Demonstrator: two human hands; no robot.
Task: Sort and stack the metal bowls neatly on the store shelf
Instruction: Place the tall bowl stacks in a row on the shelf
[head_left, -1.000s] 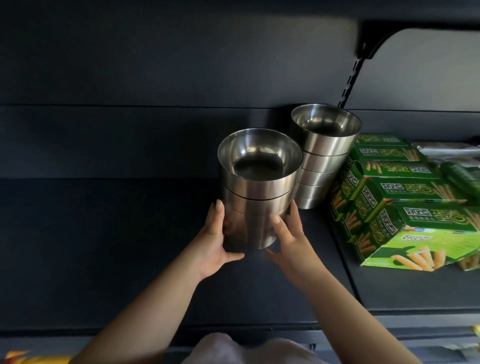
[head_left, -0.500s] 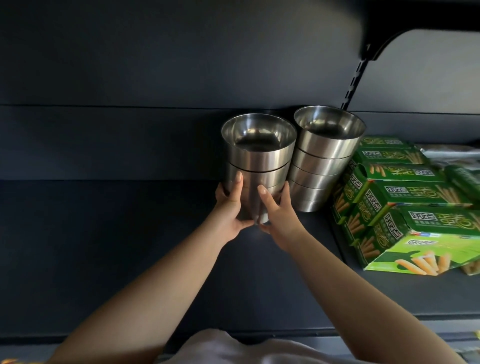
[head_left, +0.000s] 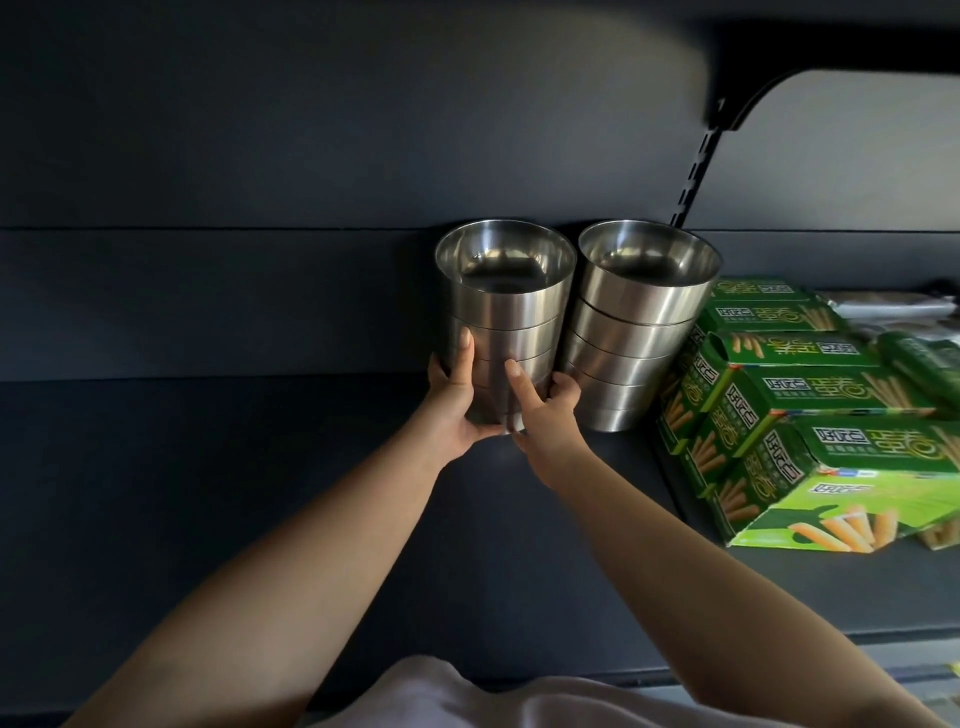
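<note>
Both hands, left hand (head_left: 457, 402) and right hand (head_left: 545, 415), grip a held bowl stack (head_left: 504, 312) just left of the second bowl stack (head_left: 639, 322) on the shelf (head_left: 260, 493)

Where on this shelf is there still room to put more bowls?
Bare dark shelf lies left of the held bowl stack, out to the picture's edge. The right is crowded: second bowl stack, then green snack boxes. Both hands grip the held stack.
</note>
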